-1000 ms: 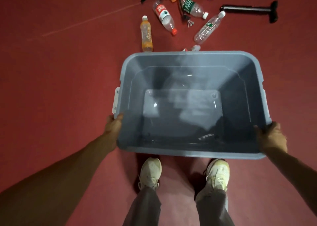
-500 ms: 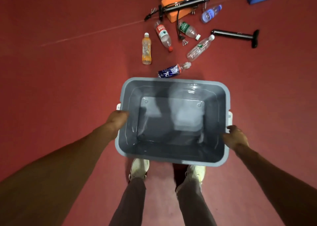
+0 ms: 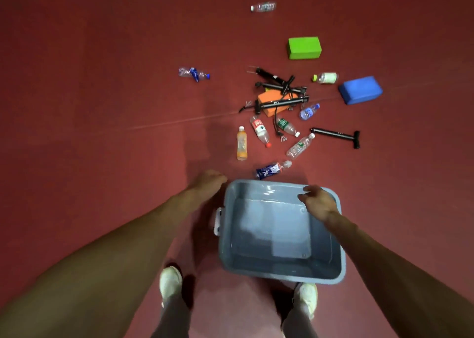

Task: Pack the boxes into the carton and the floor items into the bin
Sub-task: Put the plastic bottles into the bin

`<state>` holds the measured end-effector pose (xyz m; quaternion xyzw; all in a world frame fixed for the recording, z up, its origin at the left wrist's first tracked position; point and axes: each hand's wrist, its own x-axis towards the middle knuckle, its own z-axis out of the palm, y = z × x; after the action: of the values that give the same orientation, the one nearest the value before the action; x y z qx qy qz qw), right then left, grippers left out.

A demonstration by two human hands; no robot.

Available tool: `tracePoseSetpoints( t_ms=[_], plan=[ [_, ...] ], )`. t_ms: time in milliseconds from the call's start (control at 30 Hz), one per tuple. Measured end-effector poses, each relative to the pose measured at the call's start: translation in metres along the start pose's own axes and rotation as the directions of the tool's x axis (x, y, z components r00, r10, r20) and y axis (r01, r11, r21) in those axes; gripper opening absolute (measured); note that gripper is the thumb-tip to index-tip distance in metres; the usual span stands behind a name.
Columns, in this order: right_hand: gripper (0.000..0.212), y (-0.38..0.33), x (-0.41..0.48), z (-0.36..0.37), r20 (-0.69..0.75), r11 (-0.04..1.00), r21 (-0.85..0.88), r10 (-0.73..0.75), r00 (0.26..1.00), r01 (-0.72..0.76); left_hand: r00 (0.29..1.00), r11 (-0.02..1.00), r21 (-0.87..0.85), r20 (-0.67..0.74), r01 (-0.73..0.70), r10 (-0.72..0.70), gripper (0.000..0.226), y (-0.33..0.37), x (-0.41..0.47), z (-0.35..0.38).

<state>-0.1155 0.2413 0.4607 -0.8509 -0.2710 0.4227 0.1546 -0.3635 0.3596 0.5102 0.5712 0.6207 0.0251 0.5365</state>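
1. Where the red floor (image 3: 102, 106) fills the view, a grey-blue bin (image 3: 227, 237) is seen set down just ahead of two pale shoes (image 3: 170, 282), its inner bottom shown bare
2. The left hand (image 3: 209, 181) is stretched forward just beside the bin's far left corner, fingers extended and nothing held; whether the rim is touched cannot be told
3. The right hand (image 3: 318, 203) is held over the bin's far right part, fingers loosely spread and nothing gripped
4. Three foam blocks are scattered on the floor beyond the bin: a blue block (image 3: 360, 90) far right, a green block (image 3: 304, 48) further off, and an orange block (image 3: 274, 101) partly covered by a tangle of black pumps (image 3: 282, 88)
5. A single black pump (image 3: 336, 135) is laid apart from that tangle, to its right and nearer the bin
6. Bottles are strewn between the tangle and the bin – a dark blue-label bottle (image 3: 272, 170) just beyond the far rim, then an orange drink bottle (image 3: 242, 144), a red-label bottle (image 3: 260, 131), a green-label bottle (image 3: 287, 126), a clear bottle (image 3: 300, 145) and a small blue bottle (image 3: 309, 111)
7. Three more are found well apart from that cluster – a crushed bottle (image 3: 193, 73) to the left, a white bottle (image 3: 326, 78) near the blue block, and a far bottle (image 3: 263, 7) at the top
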Motion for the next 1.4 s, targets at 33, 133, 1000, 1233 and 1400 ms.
tracePoseSetpoints(
  t_ms=[33,133,1000,1233,1400],
  plan=[
    [0.036,-0.019,-0.011,0.004,-0.021,1.000,-0.009,-0.006,1.000,0.006,0.999,0.999,0.003,-0.001,-0.038,0.038,0.016,0.007,-0.003,-0.022],
    [0.028,-0.078,-0.048,0.017,-0.038,0.997,0.078,-0.016,0.999,0.019,0.988,0.987,0.066,0.059,-0.150,0.146,0.006,0.018,-0.021,-0.094],
    [0.030,-0.214,0.099,-0.009,-0.119,0.752,0.625,0.356,0.927,-0.209,0.901,0.778,0.506,0.397,-0.372,0.173,0.022,0.221,0.253,-0.157],
    [0.037,-0.208,0.158,0.007,-0.079,0.525,0.807,0.550,0.831,-0.271,0.831,0.620,0.569,0.478,-0.541,0.286,0.017,0.267,0.342,-0.096],
    [0.038,-0.199,0.217,0.035,-0.086,0.445,0.845,0.661,0.746,-0.296,0.746,0.612,0.517,0.638,-0.598,0.190,0.013,0.276,0.420,-0.039]
  ],
)
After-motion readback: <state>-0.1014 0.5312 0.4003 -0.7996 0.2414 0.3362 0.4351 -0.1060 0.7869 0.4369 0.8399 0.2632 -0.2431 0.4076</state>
